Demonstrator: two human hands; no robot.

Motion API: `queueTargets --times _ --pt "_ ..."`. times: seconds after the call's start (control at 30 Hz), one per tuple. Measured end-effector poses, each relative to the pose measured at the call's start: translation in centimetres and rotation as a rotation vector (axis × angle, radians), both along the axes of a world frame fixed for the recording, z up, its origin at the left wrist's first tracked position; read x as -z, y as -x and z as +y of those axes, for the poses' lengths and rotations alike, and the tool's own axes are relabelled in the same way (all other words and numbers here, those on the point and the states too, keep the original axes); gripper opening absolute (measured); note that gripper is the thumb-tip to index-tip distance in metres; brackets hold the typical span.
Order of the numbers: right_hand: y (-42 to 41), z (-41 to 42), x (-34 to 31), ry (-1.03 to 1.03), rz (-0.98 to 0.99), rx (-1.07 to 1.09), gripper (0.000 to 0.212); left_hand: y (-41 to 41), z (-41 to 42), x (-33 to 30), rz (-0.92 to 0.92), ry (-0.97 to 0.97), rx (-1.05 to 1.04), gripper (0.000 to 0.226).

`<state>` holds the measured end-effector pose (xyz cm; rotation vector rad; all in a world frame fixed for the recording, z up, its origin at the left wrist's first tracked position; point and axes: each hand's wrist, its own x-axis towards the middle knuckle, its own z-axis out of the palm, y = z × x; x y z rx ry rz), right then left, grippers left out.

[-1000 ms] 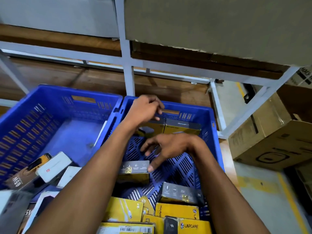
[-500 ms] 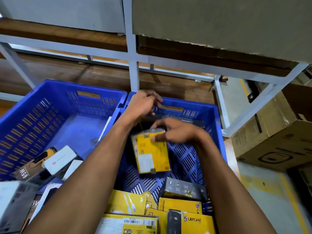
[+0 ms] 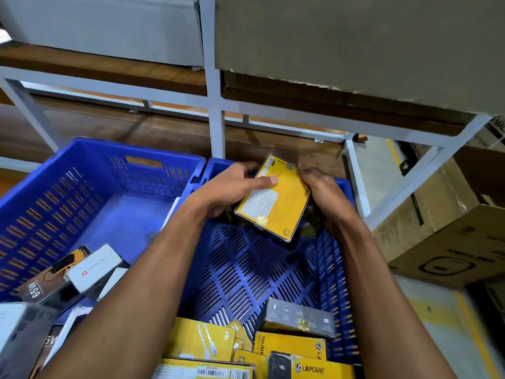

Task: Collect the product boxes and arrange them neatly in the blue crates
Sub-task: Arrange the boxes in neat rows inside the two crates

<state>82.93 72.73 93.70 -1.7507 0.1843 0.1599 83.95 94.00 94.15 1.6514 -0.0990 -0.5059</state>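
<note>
Yellow product box [image 3: 273, 198]: you hold it in both hands, tilted, printed white label face up, over the far end of the right blue crate [image 3: 332, 272]. It hangs clear of the slotted crate floor.

Left hand [image 3: 232, 187]: grip closed on the box's left edge, thumb laid flat across the yellow face, fingers wrapped behind.

Right hand [image 3: 319, 190]: grip closed on the box's right edge, fingers curled over the top corner; fingertips mostly hidden behind the box.

Near end of that same crate: a loose heap of boxes, among them a grey box [image 3: 297, 320] with icons on its side, a yellow LAPCARE box [image 3: 311, 367] and a yellow cable box [image 3: 202, 340]. None lined up.

Left blue crate [image 3: 90, 160]: touching the right one, side by side. A white box [image 3: 93, 268] and a dark 65W box [image 3: 41, 285] lie at its near corner.

Beyond the crates: a white metal rack [image 3: 216, 105] with wooden shelves. To your right, a brown carton [image 3: 448, 236] on the floor.
</note>
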Motion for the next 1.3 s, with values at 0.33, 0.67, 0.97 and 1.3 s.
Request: queueTargets --times 0.33,0.67,0.97,1.3 --pt "1.2 1.3 -0.4 0.545 -0.781 -0.119 0.041 -0.6 0.5 0.2 -0.125 0.117 -0.141 0.036" --pt "2.2 3.0 -1.4 0.610 -0.946 -0.348 0.067 -1.7 1.1 0.7 -0.136 0.225 -0.400 0.025" --pt "1.8 1.6 -1.5 0.278 -0.731 0.169 0.027 -1.0 1.1 0.4 -0.241 0.142 -0.351 0.038" --pt "0.6 0.1 -0.8 -0.263 -0.150 0.108 0.051 -0.8 1.1 0.6 -0.414 0.084 -0.335 0.041"
